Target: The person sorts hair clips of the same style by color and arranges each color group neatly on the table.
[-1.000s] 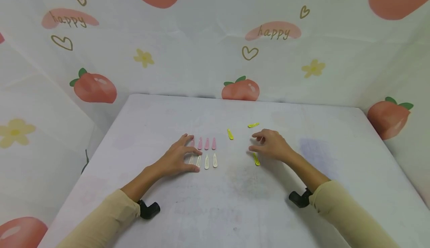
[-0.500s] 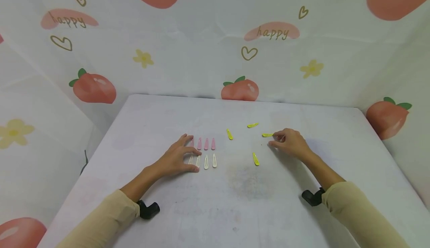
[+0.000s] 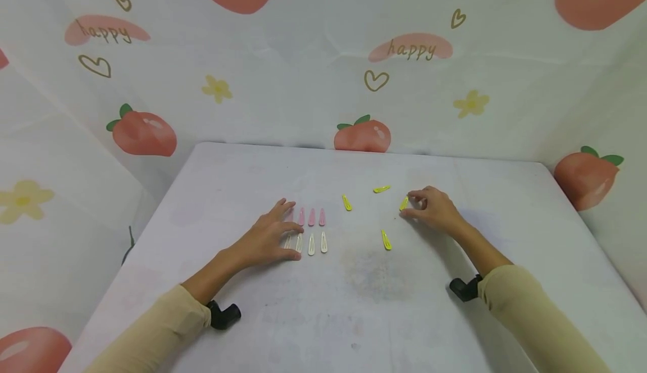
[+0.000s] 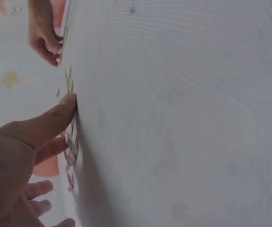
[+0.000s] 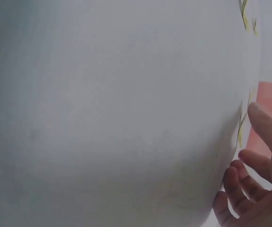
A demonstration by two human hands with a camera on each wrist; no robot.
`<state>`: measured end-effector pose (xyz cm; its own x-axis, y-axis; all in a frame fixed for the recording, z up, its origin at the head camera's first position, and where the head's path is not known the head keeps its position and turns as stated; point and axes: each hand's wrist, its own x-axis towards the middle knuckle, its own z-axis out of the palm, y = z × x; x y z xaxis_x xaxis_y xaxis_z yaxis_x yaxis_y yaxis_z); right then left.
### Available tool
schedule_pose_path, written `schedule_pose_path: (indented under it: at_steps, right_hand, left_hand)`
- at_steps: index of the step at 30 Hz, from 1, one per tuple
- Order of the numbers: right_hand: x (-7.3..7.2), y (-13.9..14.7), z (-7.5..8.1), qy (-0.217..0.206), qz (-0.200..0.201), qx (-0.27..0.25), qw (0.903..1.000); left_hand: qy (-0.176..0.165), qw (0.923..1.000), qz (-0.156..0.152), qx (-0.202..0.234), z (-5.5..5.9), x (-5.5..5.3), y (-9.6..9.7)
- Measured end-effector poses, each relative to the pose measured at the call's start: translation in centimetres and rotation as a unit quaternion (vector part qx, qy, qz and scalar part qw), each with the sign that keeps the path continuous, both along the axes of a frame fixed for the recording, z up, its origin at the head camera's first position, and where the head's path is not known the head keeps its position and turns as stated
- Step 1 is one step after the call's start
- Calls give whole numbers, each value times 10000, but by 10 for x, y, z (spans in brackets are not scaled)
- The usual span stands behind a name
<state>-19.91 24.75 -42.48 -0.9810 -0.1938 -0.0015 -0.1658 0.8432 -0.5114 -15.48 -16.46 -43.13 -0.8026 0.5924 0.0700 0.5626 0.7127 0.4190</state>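
My right hand [image 3: 433,209] pinches a yellow snap hair clip [image 3: 404,203] by its ends between thumb and a fingertip, low at the table. In the right wrist view this hand's thumb [image 5: 264,124] is beside the clip. On the left, my left hand [image 3: 270,237] rests with spread fingers over the left end of two rows of hair clips. Its thumb and forefinger lie near the ends of a white clip [image 3: 299,242]. Pink clips [image 3: 311,217] form the back row, white clips [image 3: 324,242] the front row; the leftmost ones are partly hidden by the fingers.
Three more yellow clips lie loose on the white table [image 3: 323,317]: one behind the rows [image 3: 346,202], one farther back [image 3: 381,189], one nearer the front [image 3: 386,240]. A printed cloth [image 3: 303,81] hangs behind the table. Each wrist carries a black camera mount [image 3: 224,315].
My right hand has moved right and away from the front clip to another yellow clip, which has turned from lying crosswise to pointing lengthwise. The left hand stays almost still.
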Motion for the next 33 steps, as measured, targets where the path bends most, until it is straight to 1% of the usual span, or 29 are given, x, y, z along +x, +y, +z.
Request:
schedule_pose_path:
  at_steps: [4, 7, 15, 18, 21, 23, 26, 30, 33]
  right_hand:
    - [-3, 2, -2, 71, 93, 55, 9999]
    - [-4, 2, -3, 110, 85, 115, 9998]
    - [-5, 0, -4, 115, 102, 189, 9997]
    - [-5, 1, -5, 144, 157, 202, 9996]
    - [-6, 2, -6, 166, 182, 204, 9995]
    - [-6, 3, -6, 137, 159, 203, 9996]
    - [-5, 3, -7, 35, 109, 191, 9998]
    - [-5, 3, -8, -112, 43, 157, 9998]
    - [-6, 2, -9, -133, 42, 129, 9998]
  left_hand:
    - [47, 9999, -72, -127, 4, 1, 2]
    - [93, 9997, -107, -177, 7, 2, 4]
    - [328, 9990, -185, -224, 9, 3, 6]
    - [432, 9986, -235, -171, 9, 3, 6]
    - [564, 9981, -252, 19, 10, -1, 11]
    - [594, 9979, -197, 146, 11, -6, 18]
    - [476, 9986, 8, 221, 15, -18, 34]
    - [165, 9993, 305, 107, 19, -39, 59]
    - [-26, 9992, 404, -61, 16, -53, 76]
